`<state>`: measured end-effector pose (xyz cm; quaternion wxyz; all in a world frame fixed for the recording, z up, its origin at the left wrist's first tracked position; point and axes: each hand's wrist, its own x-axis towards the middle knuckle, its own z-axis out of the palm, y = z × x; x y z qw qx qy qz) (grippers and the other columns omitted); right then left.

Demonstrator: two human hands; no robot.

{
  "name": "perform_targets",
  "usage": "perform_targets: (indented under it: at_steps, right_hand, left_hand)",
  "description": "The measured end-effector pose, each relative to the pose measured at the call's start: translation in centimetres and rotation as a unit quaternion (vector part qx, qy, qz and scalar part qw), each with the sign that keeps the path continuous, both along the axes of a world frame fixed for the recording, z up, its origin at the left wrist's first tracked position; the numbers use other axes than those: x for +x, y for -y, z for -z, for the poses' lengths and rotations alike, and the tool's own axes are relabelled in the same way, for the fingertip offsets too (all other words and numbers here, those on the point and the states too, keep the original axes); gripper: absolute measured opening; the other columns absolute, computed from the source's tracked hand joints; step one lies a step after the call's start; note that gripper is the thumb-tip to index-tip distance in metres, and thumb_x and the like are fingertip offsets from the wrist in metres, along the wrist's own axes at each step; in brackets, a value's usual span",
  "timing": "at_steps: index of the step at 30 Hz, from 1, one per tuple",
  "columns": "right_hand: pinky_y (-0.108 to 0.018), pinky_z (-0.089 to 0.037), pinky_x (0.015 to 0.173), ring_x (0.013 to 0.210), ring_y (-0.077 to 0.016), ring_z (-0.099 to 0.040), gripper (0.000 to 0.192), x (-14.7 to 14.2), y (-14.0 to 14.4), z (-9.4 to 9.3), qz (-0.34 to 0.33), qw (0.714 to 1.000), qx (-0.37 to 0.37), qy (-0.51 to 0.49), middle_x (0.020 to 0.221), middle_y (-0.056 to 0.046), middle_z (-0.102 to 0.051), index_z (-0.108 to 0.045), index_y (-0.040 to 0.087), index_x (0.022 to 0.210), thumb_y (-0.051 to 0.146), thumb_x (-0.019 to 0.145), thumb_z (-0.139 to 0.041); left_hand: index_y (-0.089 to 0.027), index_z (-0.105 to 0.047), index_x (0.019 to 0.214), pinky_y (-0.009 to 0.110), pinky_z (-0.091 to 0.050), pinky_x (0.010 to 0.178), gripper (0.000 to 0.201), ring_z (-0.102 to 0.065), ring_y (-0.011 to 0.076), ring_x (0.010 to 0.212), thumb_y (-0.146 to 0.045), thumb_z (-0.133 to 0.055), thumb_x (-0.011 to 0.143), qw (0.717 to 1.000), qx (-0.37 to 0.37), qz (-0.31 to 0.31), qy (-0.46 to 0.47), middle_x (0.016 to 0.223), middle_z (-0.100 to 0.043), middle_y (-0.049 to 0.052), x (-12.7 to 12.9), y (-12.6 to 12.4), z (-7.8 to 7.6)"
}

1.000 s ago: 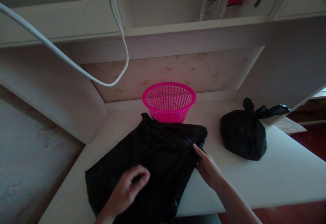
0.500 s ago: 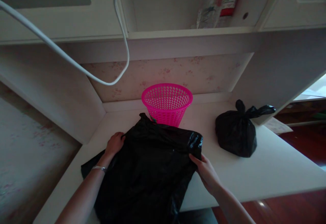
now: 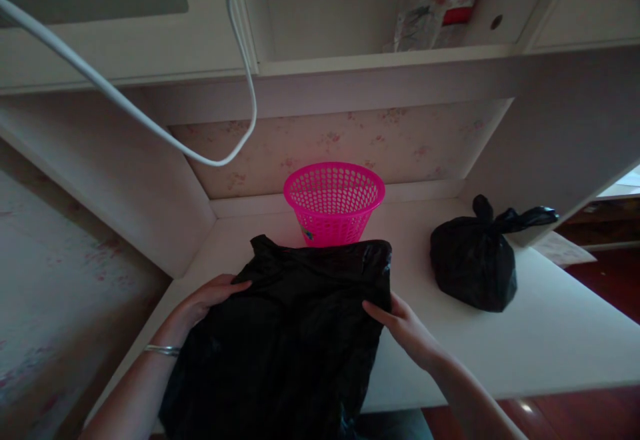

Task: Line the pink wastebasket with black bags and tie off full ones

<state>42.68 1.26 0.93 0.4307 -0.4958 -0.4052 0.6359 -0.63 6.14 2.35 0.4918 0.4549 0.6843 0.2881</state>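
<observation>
The black bag's [image 3: 290,333] bottom runs off frame. Can't read those shelf packets [image 3: 440,0], cut off up top too.

Left hand [image 3: 207,297] and right hand [image 3: 407,327] grip the flat black bag [image 3: 290,333] before a pink basket [image 3: 334,203].

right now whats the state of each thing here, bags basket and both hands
flat black bag: untied, spread on the desk, lower end hanging over the front edge
left hand: fingers on the bag's left edge
right hand: fingers on the bag's right edge
tied black bag: knotted shut, full, standing on the desk
pink basket: upright, nothing visible inside
white cable: hanging in a loop
</observation>
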Motion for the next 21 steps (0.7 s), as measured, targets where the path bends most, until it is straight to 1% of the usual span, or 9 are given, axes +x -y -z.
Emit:
perform_targets:
  at_steps: [3, 5, 7, 10, 12, 14, 16, 17, 21]
  right_hand:
    - [-0.051, -0.053, 0.107, 0.121, -0.0352, -0.069, 0.061, 0.3, 1.0, 0.5, -0.042, 0.998, -0.049, -0.023, 0.126, -0.008, -0.078, -0.077, 0.024, 0.12, 0.061, 0.072, -0.088]
    - [-0.052, -0.055, 0.102, 0.12, -0.0354, -0.07, 0.064, -0.1, 1.8, 1.5, -0.046, 0.994, -0.09, -0.039, 0.127, -0.008, -0.078, -0.074, 0.024, 0.124, 0.064, 0.075, -0.085]
    - [-0.051, -0.054, 0.105, 0.121, -0.0343, -0.07, 0.066, -1.1, 2.2, 2.4, -0.029, 0.993, -0.097, -0.056, 0.128, -0.007, -0.077, -0.072, 0.025, 0.127, 0.068, 0.078, -0.081]
    - [-0.047, -0.046, 0.117, 0.126, -0.0305, -0.067, 0.066, -3.2, 1.7, 3.1, 0.008, 0.993, -0.069, -0.096, 0.131, -0.005, -0.076, -0.071, 0.025, 0.127, 0.07, 0.08, -0.078]
    - [-0.047, -0.045, 0.118, 0.123, -0.0301, -0.069, 0.067, -4.8, 1.0, 3.2, 0.007, 0.991, -0.062, -0.117, 0.129, -0.006, -0.076, -0.07, 0.025, 0.127, 0.072, 0.079, -0.078]
    - [-0.05, -0.051, 0.112, 0.114, -0.032, -0.073, 0.07, -6.2, 0.7, 3.2, -0.019, 0.99, -0.062, -0.128, 0.123, -0.008, -0.078, -0.069, 0.023, 0.127, 0.073, 0.078, -0.077]
    - [-0.053, -0.055, 0.106, 0.109, -0.0332, -0.074, 0.071, -7.2, 0.8, 3.2, -0.05, 0.989, -0.053, -0.128, 0.121, -0.01, -0.078, -0.067, 0.022, 0.129, 0.073, 0.081, -0.073]
    - [-0.053, -0.055, 0.105, 0.111, -0.0334, -0.074, 0.07, -7.5, 1.0, 3.1, -0.061, 0.99, -0.042, -0.123, 0.123, -0.011, -0.078, -0.066, 0.022, 0.131, 0.073, 0.083, -0.07]
    - [-0.051, -0.043, 0.119, 0.132, -0.0336, -0.061, 0.064, -7.6, 0.9, 2.5, -0.091, 0.993, 0.04, -0.065, 0.135, -0.007, -0.072, -0.068, 0.023, 0.13, 0.07, 0.086, -0.07]
  left_hand:
    - [-0.014, -0.078, 0.107, 0.048, -0.062, 0.091, 0.061, -0.08, 0.0356, 0.094, -0.062, -0.085, 0.07, 0.997, -0.002, 0.004, 0.077, 0.1, -0.083, 0.013, 0.3, 2.0, -1.5]
    - [-0.016, -0.075, 0.115, 0.05, -0.06, 0.099, 0.065, -0.079, 0.0347, 0.101, -0.067, -0.077, 0.075, 0.992, 0.011, -0.031, 0.121, 0.103, -0.083, 0.012, 0.5, 3.4, -1.7]
    - [-0.015, -0.077, 0.111, 0.057, -0.06, 0.099, 0.069, -0.078, 0.0395, 0.105, -0.075, -0.068, 0.078, 0.983, -0.011, -0.058, 0.173, 0.1, -0.083, 0.014, 1.1, 5.0, -1.2]
    - [-0.017, -0.081, 0.104, 0.063, -0.059, 0.101, 0.063, -0.072, 0.0438, 0.119, -0.073, -0.066, 0.081, 0.98, -0.018, -0.061, 0.188, 0.106, -0.083, 0.016, 2.8, 7.8, 0.1]
    - [-0.025, -0.082, 0.111, 0.057, -0.053, 0.112, 0.049, -0.066, 0.0391, 0.131, -0.059, -0.079, 0.077, 0.989, 0.044, -0.031, 0.138, 0.124, -0.079, 0.009, 4.4, 9.7, 1.1]
    - [-0.031, -0.079, 0.123, 0.053, -0.042, 0.123, 0.054, -0.06, 0.0355, 0.139, -0.044, -0.087, 0.071, 0.99, 0.108, 0.038, 0.084, 0.14, -0.072, 0.005, 6.3, 11.3, 2.3]
    - [-0.032, -0.07, 0.139, 0.052, -0.036, 0.126, 0.061, -0.057, 0.0339, 0.142, -0.04, -0.082, 0.08, 0.983, 0.143, 0.1, 0.05, 0.151, -0.063, 0.006, 8.3, 12.4, 3.7]
    - [-0.032, -0.063, 0.147, 0.052, -0.035, 0.127, 0.062, -0.055, 0.0327, 0.144, -0.04, -0.076, 0.087, 0.981, 0.152, 0.107, 0.05, 0.157, -0.057, 0.006, 9.2, 12.7, 4.4]
    - [-0.036, -0.035, 0.164, 0.046, -0.034, 0.128, 0.067, -0.04, 0.0281, 0.155, -0.038, -0.057, 0.101, 0.973, 0.208, 0.063, 0.08, 0.172, -0.034, 0.0, 12.3, 13.2, 6.5]
